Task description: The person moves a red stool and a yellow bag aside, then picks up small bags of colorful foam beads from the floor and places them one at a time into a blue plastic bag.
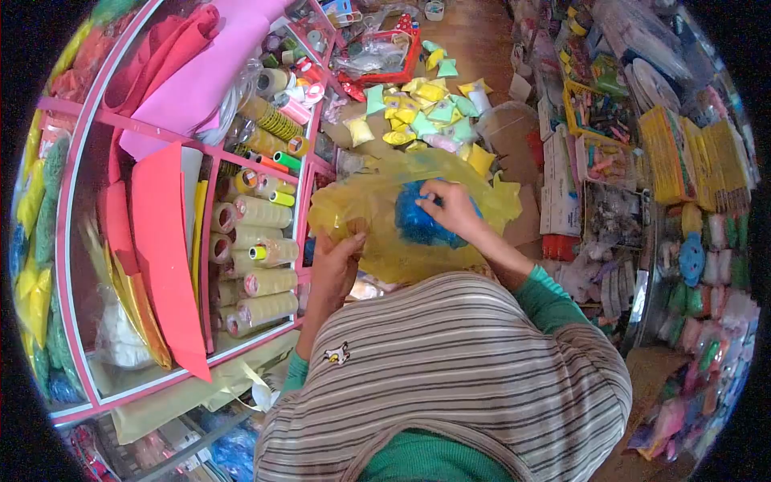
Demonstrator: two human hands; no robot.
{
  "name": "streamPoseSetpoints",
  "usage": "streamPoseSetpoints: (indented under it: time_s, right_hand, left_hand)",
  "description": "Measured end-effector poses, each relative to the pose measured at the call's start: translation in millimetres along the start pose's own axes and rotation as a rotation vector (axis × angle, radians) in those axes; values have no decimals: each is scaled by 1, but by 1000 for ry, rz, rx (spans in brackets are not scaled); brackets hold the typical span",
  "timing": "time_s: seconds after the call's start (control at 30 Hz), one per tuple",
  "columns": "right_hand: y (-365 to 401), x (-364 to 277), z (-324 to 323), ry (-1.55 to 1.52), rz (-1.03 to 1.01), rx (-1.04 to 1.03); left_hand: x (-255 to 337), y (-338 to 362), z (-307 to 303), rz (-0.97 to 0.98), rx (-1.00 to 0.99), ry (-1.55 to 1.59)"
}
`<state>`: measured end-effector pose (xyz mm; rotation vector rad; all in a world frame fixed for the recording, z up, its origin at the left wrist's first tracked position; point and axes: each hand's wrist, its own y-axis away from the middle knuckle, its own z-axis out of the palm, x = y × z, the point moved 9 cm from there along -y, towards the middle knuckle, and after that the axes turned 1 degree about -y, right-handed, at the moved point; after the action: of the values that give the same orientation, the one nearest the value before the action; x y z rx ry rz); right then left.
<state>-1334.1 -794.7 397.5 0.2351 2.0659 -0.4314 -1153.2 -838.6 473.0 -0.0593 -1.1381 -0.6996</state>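
Observation:
A large, thin yellow plastic bag (385, 249) is spread in front of my body. My left hand (337, 257) is closed on its left side, thumb up and fingers partly behind the film. Toward the bag's right half lies a shiny blue plastic bundle (414, 225). My right hand (456, 213) is over that bundle, thumb and fingers curled into a pinch at its upper part. What exactly the blue bundle contains is hidden by its wrapping and my hand.
Small yellow and mint-green pouches (430, 108) lie heaped on the floor ahead, near a red basket (393, 52). A pink-edged shelf with tape rolls (265, 213) stands at left. Shelves with a yellow basket (594, 112) and packed goods line the right.

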Motion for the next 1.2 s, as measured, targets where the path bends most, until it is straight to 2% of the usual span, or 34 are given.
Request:
streamPoseSetpoints:
  time_s: [0.03,0.07,0.13,0.17,0.23,0.27,0.3,0.4,0.43,0.47,0.5,0.53,0.57,0.63,0.67,0.73,0.77,0.8,0.87,0.97,1.0,1.13,1.2]
  right_hand:
    - [0,-8,-20,-235,-55,157]
    - [-3,9,-19,-233,-56,155]
    - [5,93,29,-493,242,-213]
    - [15,118,35,-488,246,-213]
    - [13,121,31,-29,100,-234]
    - [13,134,26,-286,199,-202]
    - [7,113,13,-295,211,-209]
    - [-6,79,-9,-974,340,-131]
    - [-3,98,-4,-967,342,-131]
    - [9,137,25,-797,435,-280]
    - [19,146,42,-626,524,-428]
    - [18,149,37,252,292,-462]
    - [17,153,40,251,278,-465]
    - [17,149,37,-607,472,-258]
    - [21,146,38,-612,482,-271]
    - [11,116,2,-705,563,-106]
    - [9,106,-7,-703,566,-114]
    - [7,96,-11,-819,588,-120]
    - [7,83,-15,-979,658,-138]
    - [6,107,-8,-1049,566,-176]
    - [5,106,-8,-978,519,-232]
    - [15,117,1,-1034,530,-277]
    - [21,112,-9,-1265,571,-166]
  left_hand:
    - [1,-3,7,8,-31,-12]
    - [1,-7,14,15,-63,-25]
    - [-3,-16,19,8,-74,-46]
    - [-6,-18,22,-2,-84,-68]
    - [-6,-20,29,30,-74,-81]
    - [-5,-22,30,52,-53,-98]
    - [-6,-22,29,40,-43,-102]
    - [-13,-29,29,-9,-41,-80]
    - [-14,-31,28,-7,-57,-86]
    - [-16,-31,28,-6,-68,-95]
    - [-16,-28,29,-8,-61,-94]
    - [-13,-26,31,5,-49,-69]
    - [-8,-27,32,27,-38,-43]
    - [-5,-31,21,38,-29,-44]
    - [-7,-29,16,32,-27,-44]
    - [0,-26,18,52,13,-31]
    - [4,-26,17,77,42,-22]
    - [5,-28,16,82,-8,-25]
    - [9,-27,13,91,23,-39]
    - [14,-25,10,111,61,-31]
    - [15,-26,9,118,65,-11]
    - [20,-32,2,147,42,-19]
    - [24,-33,2,172,41,-19]
